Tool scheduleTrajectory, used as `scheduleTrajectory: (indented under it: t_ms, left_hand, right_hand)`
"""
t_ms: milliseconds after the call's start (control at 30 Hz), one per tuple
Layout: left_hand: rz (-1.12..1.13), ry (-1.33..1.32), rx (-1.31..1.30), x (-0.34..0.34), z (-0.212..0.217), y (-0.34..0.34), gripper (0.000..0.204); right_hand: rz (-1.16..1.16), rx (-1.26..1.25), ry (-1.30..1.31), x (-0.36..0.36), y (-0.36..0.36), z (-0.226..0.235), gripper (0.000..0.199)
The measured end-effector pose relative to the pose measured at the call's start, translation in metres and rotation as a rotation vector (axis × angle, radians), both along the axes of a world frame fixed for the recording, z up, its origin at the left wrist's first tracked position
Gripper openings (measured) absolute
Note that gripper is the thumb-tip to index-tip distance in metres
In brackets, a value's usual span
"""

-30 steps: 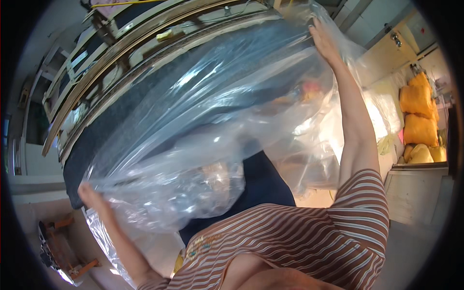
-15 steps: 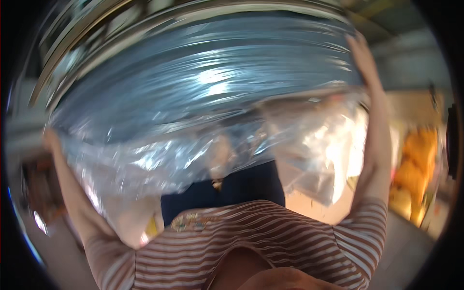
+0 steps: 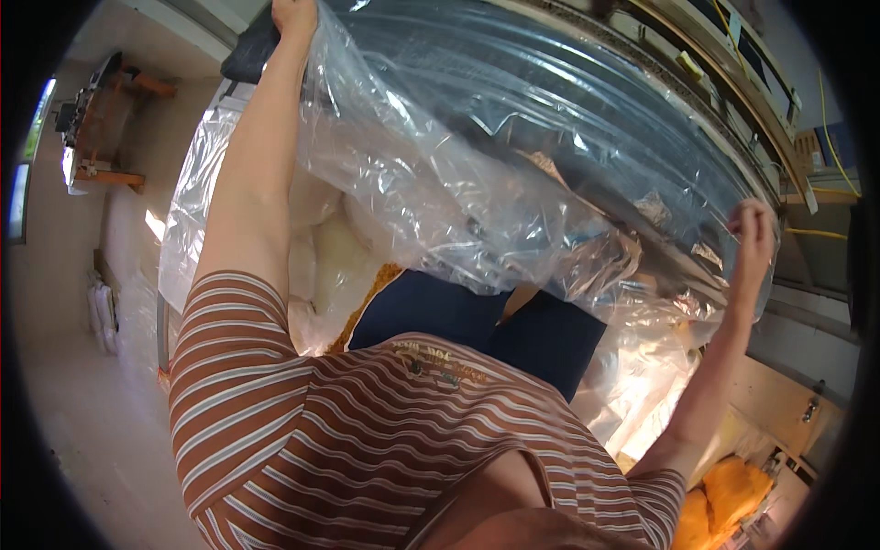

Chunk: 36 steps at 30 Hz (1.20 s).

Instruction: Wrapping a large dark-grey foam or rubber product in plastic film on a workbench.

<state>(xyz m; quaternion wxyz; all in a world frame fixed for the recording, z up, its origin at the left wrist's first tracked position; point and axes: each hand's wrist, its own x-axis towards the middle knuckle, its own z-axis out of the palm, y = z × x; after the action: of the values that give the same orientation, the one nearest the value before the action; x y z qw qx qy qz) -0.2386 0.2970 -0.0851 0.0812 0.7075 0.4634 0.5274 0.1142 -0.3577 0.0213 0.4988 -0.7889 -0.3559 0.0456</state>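
**Clear plastic sheet stretched between two raised hands**

Pale floor runs down the left side of our view, sunlit in patches, and far to the left an orange metal stand [image 3: 105, 101] sits against the edge of the scene. Just right of the floor we see a heap of clear plastic wrapping [image 3: 188, 220] over white bulky goods, lying beside our left arm.

Our left hand [image 3: 293, 16] is raised at the far top of the view, fingers closed on the edge of a large clear plastic sheet [image 3: 513, 156]. The sheet spreads from that hand across the middle of the scene, crinkled and shiny, hanging in front of us and over a dark blue item [image 3: 440, 307] that shows below its lower edge, close to our striped shirt [image 3: 367, 440].

Behind the sheet, a long metal rack [image 3: 706, 82] of rails crosses the far right, curved by the lens.

Our right hand [image 3: 753, 225] is up at the right, curled shut on the other edge of the sheet, well apart from the left hand. Near the lower right corner, orange-yellow bundles [image 3: 733, 500] lie on the floor by a pale cabinet [image 3: 788, 403].
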Motion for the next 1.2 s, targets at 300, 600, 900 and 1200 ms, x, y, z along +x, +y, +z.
scheduleTrajectory:
  t_ms: [300,600,900,1200]
  left_hand:
    - [0.020,-0.079,0.017,0.021,0.007,0.000,0.028]
    - [-0.006,-0.104,-0.033,0.020,0.011,0.011,0.031]
    - [-0.038,-0.091,-0.041,0.017,0.009,0.001,0.031]
    - [-0.026,-0.036,0.045,0.038,0.003,0.024,0.035]
  right_hand:
    - [0.349,-0.648,-0.234,-0.206,-0.011,-0.120,0.031]
    - [0.326,-0.242,-0.110,-0.147,0.022,-0.188,0.028]
    - [0.402,-0.263,0.722,-0.157,0.010,-0.089,0.023]
    - [0.418,-0.605,-0.603,-0.104,0.020,-0.240,0.021]
